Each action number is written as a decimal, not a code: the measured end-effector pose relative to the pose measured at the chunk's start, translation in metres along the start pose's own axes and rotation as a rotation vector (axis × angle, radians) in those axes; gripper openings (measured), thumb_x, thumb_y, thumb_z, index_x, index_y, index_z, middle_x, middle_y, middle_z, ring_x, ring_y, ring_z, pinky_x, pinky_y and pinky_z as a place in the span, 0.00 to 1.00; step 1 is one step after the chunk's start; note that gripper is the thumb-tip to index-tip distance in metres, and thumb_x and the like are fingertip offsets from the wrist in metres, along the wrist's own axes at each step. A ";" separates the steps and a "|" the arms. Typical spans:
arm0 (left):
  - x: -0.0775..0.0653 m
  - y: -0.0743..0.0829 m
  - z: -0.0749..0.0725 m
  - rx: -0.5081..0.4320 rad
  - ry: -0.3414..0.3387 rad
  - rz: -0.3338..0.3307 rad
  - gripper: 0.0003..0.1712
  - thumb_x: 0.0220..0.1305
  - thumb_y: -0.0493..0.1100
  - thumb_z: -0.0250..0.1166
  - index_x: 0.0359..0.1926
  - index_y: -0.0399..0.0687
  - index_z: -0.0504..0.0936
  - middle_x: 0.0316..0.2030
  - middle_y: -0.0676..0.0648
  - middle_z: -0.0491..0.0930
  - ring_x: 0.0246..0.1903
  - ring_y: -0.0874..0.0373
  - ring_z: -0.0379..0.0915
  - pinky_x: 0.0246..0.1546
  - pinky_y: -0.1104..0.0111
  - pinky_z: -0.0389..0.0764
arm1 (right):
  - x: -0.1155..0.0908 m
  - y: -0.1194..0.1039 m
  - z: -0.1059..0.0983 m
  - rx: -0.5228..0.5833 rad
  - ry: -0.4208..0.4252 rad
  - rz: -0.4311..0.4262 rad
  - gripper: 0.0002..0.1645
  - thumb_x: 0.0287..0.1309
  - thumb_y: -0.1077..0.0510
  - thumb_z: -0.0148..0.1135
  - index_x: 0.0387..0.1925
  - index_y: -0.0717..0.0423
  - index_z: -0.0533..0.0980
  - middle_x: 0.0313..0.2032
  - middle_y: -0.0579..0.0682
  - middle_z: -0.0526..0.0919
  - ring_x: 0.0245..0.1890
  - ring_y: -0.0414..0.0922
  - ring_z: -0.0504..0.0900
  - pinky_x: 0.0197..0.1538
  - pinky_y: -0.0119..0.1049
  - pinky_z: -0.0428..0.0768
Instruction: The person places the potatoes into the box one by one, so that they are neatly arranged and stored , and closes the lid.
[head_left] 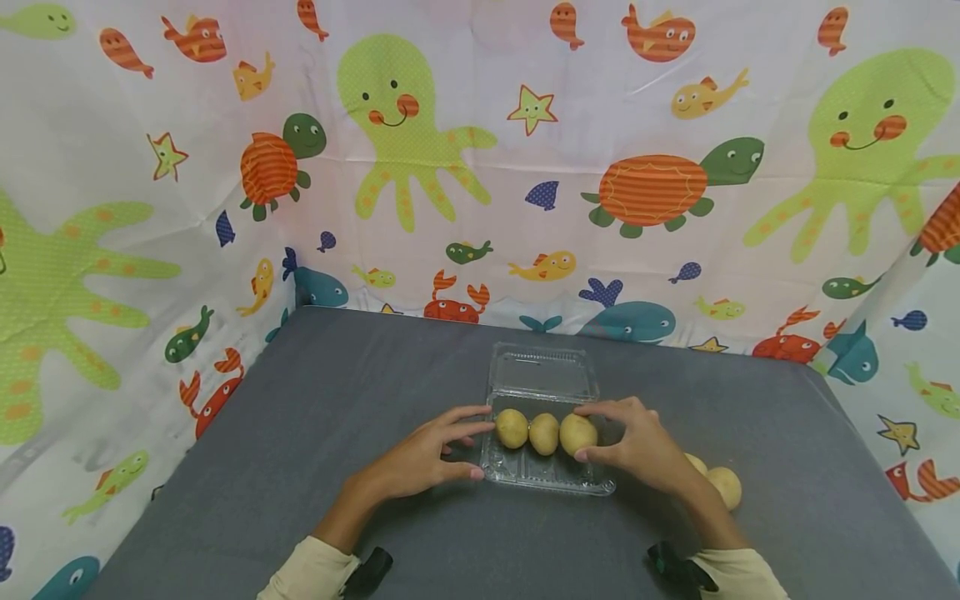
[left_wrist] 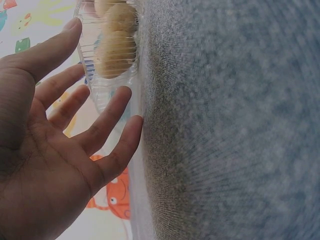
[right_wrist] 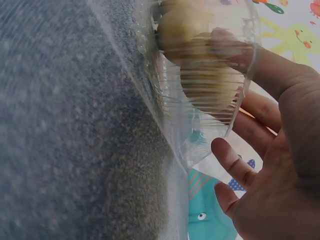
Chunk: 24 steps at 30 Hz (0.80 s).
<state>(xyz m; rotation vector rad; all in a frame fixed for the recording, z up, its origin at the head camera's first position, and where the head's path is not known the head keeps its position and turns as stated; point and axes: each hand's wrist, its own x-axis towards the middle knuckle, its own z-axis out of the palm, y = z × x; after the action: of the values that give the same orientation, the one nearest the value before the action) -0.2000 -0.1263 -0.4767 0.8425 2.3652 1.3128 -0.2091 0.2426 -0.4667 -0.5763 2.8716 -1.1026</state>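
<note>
- Plastic, clear and ribbed, formed the open container (head_left: 540,482); inside, three smooth, rounded potatoes (head_left: 543,434) sat in a row.
- Your right fingers (head_left: 611,408) pinched the rightmost potato (head_left: 578,435); your left fingers (head_left: 461,414) spread loosely at the left wall.
- Your right arm (head_left: 701,500) partly hid two loose potatoes (head_left: 725,487) on the grey counter (head_left: 420,542).

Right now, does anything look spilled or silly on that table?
Nothing stands out or looks spilled. Three potatoes sit in a row inside the box, its lid open. At least two more potatoes lie on the table to its right.
</note>
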 end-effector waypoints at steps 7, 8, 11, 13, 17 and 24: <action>0.000 0.000 0.000 0.003 -0.001 0.002 0.39 0.70 0.54 0.74 0.78 0.56 0.72 0.81 0.59 0.58 0.65 0.50 0.77 0.64 0.44 0.76 | -0.001 0.000 0.003 -0.021 -0.009 0.009 0.37 0.49 0.39 0.84 0.61 0.41 0.85 0.59 0.46 0.86 0.59 0.52 0.73 0.56 0.55 0.61; 0.000 0.000 0.000 0.003 -0.001 0.003 0.39 0.70 0.54 0.74 0.78 0.56 0.72 0.81 0.59 0.58 0.65 0.50 0.77 0.64 0.44 0.76 | 0.000 -0.001 0.003 -0.023 -0.010 0.009 0.37 0.49 0.39 0.85 0.61 0.42 0.85 0.59 0.46 0.86 0.58 0.51 0.73 0.56 0.55 0.61; 0.000 0.000 0.000 0.001 -0.001 0.001 0.39 0.70 0.54 0.74 0.78 0.56 0.72 0.81 0.59 0.58 0.65 0.50 0.77 0.64 0.44 0.76 | 0.001 -0.001 0.004 -0.039 -0.010 -0.004 0.37 0.49 0.42 0.85 0.61 0.44 0.85 0.59 0.48 0.87 0.57 0.51 0.73 0.56 0.55 0.61; 0.000 0.000 0.000 0.000 -0.001 0.001 0.39 0.70 0.54 0.74 0.78 0.56 0.72 0.81 0.59 0.58 0.65 0.50 0.77 0.64 0.44 0.76 | 0.001 -0.002 0.004 -0.047 -0.010 -0.007 0.37 0.48 0.43 0.86 0.60 0.46 0.85 0.59 0.48 0.87 0.57 0.52 0.74 0.56 0.56 0.62; 0.001 0.000 0.000 -0.001 -0.002 0.000 0.39 0.70 0.54 0.74 0.77 0.56 0.72 0.81 0.59 0.58 0.65 0.50 0.77 0.64 0.44 0.76 | 0.002 -0.003 0.006 -0.075 -0.008 -0.015 0.36 0.48 0.45 0.86 0.60 0.48 0.85 0.59 0.50 0.87 0.56 0.52 0.74 0.56 0.56 0.63; 0.001 -0.001 0.000 0.010 -0.003 -0.001 0.38 0.70 0.54 0.73 0.78 0.57 0.72 0.81 0.60 0.58 0.65 0.51 0.77 0.64 0.44 0.76 | 0.003 -0.005 0.008 -0.096 -0.024 0.008 0.36 0.48 0.46 0.86 0.60 0.47 0.84 0.60 0.51 0.85 0.57 0.52 0.74 0.56 0.57 0.67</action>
<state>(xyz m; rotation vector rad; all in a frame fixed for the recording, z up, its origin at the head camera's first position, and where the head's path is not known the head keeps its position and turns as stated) -0.2007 -0.1261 -0.4772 0.8456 2.3714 1.2999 -0.2086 0.2331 -0.4688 -0.5764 2.9164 -0.9551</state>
